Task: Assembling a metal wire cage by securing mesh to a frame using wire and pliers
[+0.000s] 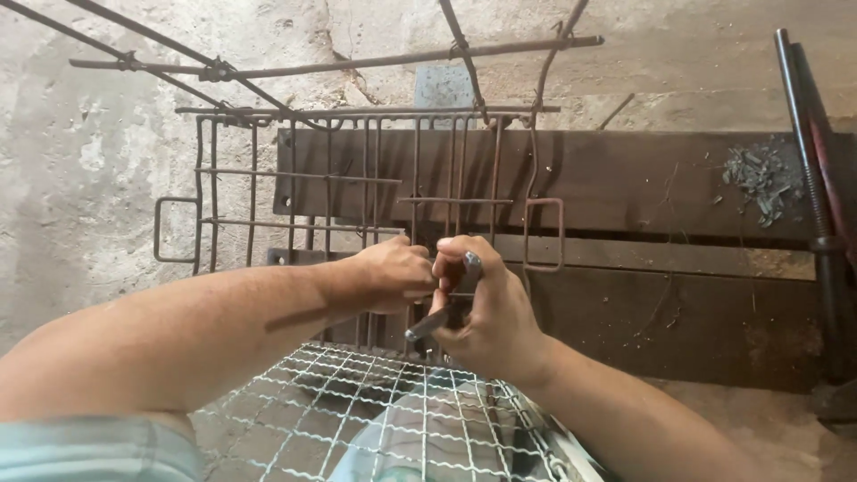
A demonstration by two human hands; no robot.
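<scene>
- Head view: the left hand (393, 272) is closed around the upright bars of a rusty rebar cage (357, 178), at the near edge of the cage, in the middle of the scene.
- The right hand (486, 308) is just beside the left one, touching it. Its fingers are curled tight on a small metal tool (444, 314), a grey rod that points down and to the left; its upper end shows above the thumb.
- What the tool tip meets is hidden by the hands, perhaps a tie wire; I cannot tell.
- The cage stands on dark wooden planks (643, 178) over a concrete floor (80, 134).
- On the far right a dark steel bar (808, 152) lies along the planks, with a small pile of grey scraps (759, 178) to its left.
- Near the person, under both forearms, is a sheet of bright wire mesh (357, 411).
</scene>
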